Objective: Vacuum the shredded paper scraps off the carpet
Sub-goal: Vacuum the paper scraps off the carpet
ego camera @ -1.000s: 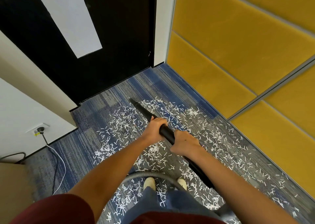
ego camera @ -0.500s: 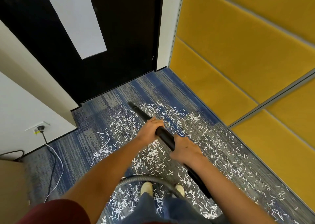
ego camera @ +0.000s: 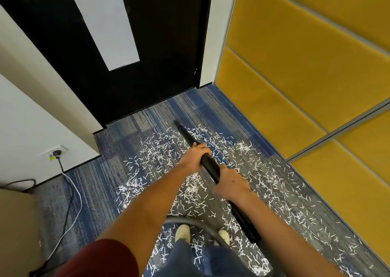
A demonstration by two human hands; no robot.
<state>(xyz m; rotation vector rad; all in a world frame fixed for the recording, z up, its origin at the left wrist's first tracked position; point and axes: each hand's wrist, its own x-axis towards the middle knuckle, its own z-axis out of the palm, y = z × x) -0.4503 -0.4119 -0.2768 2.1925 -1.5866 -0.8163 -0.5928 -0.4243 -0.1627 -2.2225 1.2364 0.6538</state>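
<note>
A: Grey hose (ego camera: 190,220) curls past the shoes (ego camera: 182,232); right hand (ego camera: 231,181) wraps the black vacuum wand (ego camera: 210,165) low down.
B: Left hand (ego camera: 195,156) curls round it higher up. Paper scraps (ego camera: 242,147) cover the middle of the carpet (ego camera: 95,181); the wand's tip sits at their far edge, near the black door (ego camera: 158,65).

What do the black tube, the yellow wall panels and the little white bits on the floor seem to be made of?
Black tube: probably hard plastic; straight, rigid, matte with a faint sheen. Yellow wall panels: likely fabric over padding; soft matte surface, cushioned edges at the seams. White bits: paper strips; thin, flat, lying loose on the carpet.
</note>
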